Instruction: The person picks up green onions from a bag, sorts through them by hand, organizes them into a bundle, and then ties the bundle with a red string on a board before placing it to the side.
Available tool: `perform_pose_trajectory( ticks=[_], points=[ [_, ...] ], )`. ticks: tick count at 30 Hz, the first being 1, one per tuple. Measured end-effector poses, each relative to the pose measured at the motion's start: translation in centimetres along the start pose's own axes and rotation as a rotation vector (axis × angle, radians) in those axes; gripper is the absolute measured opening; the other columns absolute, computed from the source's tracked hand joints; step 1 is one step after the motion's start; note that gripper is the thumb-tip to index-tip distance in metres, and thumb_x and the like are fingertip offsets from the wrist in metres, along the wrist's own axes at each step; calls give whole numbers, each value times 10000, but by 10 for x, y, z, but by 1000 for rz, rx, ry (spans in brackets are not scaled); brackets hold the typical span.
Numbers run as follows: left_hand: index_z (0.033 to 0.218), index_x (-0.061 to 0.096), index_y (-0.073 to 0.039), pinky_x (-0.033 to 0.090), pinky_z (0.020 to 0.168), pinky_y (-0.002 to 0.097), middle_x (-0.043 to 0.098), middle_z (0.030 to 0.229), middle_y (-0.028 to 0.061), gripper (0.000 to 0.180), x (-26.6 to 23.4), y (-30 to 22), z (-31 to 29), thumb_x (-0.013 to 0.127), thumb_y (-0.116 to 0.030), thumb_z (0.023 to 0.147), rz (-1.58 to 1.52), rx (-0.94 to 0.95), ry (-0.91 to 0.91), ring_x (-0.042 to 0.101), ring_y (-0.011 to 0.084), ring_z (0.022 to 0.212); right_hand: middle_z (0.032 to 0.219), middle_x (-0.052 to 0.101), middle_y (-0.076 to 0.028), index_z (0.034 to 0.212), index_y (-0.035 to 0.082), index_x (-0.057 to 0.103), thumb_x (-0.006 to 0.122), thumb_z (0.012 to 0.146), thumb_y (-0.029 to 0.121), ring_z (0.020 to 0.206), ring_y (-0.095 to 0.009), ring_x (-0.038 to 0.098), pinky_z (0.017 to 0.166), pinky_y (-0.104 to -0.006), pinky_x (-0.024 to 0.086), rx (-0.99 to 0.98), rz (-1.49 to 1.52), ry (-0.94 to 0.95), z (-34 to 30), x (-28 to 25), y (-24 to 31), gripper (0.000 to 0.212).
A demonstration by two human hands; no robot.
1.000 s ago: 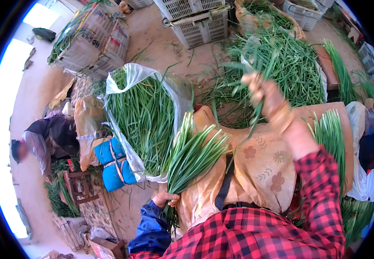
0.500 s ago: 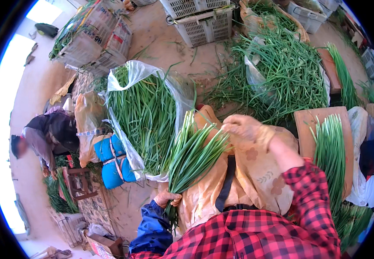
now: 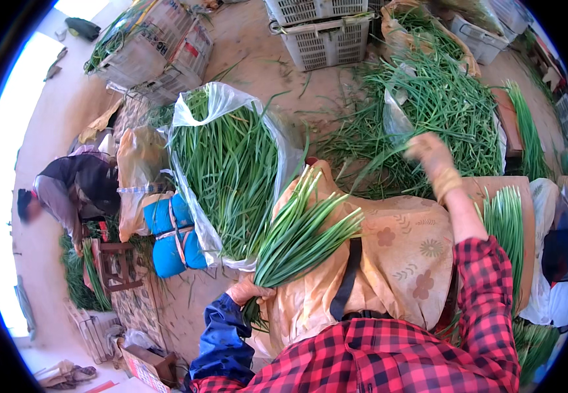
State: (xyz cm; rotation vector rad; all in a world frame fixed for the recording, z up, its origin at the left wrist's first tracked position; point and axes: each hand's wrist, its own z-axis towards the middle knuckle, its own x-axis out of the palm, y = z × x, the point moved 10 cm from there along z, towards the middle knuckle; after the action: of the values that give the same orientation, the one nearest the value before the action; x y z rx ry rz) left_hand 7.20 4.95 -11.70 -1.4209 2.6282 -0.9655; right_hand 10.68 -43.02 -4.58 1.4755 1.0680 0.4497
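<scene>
My left hand [image 3: 250,290] is closed round the leafy lower end of a bunch of garlic chives [image 3: 303,242]. The pale stem ends fan out to the upper right, over the beige flowered apron [image 3: 395,242] on my lap. Away to the upper right, my right hand [image 3: 433,160] is raised at the near edge of a loose heap of chives [image 3: 454,111]. Motion smears its fingers; long green blades trail beside them, but whether they are gripped cannot be made out. A clear plastic bag [image 3: 215,98] full of chives [image 3: 225,177] stands beyond the bunch.
Trimmed chives [image 3: 503,229] lie on a brown board [image 3: 474,190] at my right. A tied blue bundle [image 3: 172,236] sits left of the bag. Another person [image 3: 87,183] bends over greens at far left. White plastic crates [image 3: 326,42] are stacked at the back.
My right hand has moved away from the bunch, up and to the right toward the loose heap. My left hand still holds the bunch, shifted slightly left and up in view.
</scene>
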Motion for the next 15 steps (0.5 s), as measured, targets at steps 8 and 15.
perform_pose_trajectory(
  ticks=[8, 15],
  points=[
    [882, 588, -44, 406, 414, 199, 570, 686, 21, 287, -1, -23, 9, 690, -8, 616, 189, 49, -44, 509, 85, 500, 1271, 420, -130, 1273, 41, 352, 686, 707, 234, 1182, -197, 376, 974, -302, 292, 101, -103, 988, -65, 183, -14, 685],
    [938, 568, -48, 400, 460, 204, 578, 725, 0, 321, -5, -27, -2, 686, -55, 640, 331, -16, -46, 493, 61, 546, 791, 614, -9, 887, 35, 631, 627, 752, 102, 744, -109, 548, 705, -255, 442, 117, 382, 946, -72, 210, -25, 151]
  ],
)
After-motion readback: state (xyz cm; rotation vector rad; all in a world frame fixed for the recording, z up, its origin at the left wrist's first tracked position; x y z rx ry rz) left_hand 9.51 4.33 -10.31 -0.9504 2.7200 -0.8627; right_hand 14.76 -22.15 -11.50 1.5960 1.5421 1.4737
